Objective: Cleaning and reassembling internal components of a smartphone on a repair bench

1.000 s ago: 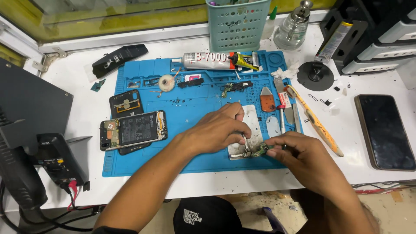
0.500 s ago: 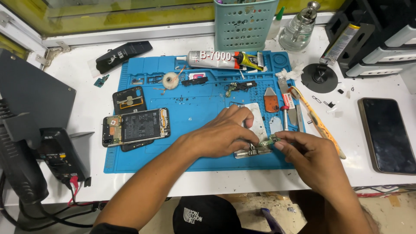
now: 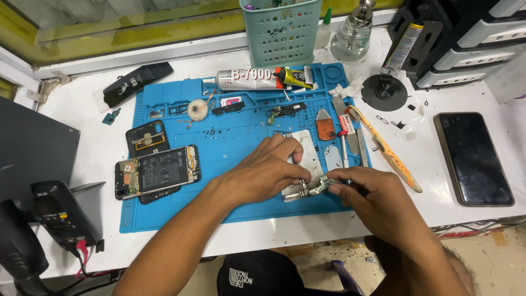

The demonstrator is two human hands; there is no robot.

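A: Since you asked for biggest first: white tabletop (image 3: 82, 109), with a blue work mat (image 3: 230, 142) covering its middle. Dark phone (image 3: 474, 159) lies face up well off the mat's right edge. Teal perforated basket (image 3: 280, 30) stands at the back, glue tube (image 3: 249, 79) lying on its side just in front of it.

B: Left side?

A: Opened phone (image 3: 159, 171), back off and insides showing, at the mat's left edge. Black meter (image 3: 60, 214) near the front-left corner of the tabletop.

B: Hands?

A: Both at the mat's front right. Left hand (image 3: 268, 170) is palm down, fingers curled, pressing on a metal plate (image 3: 307, 159) and the left end of a small circuit board (image 3: 315, 187). Right hand (image 3: 378, 200) is closed narrow, fingertips pinching the board's right end.

B: Board orientation?

A: Long axis runs roughly left to right, slightly tilted, right end higher in the head view. It sits on the plate's front edge, between the two hands. Which face is up, cannot tell.

B: Tools nearby?

A: Yellow-handled tool (image 3: 386, 148) lies diagonally across the mat's right edge, just beyond the right hand. Orange pick (image 3: 325, 127) sits behind the plate.
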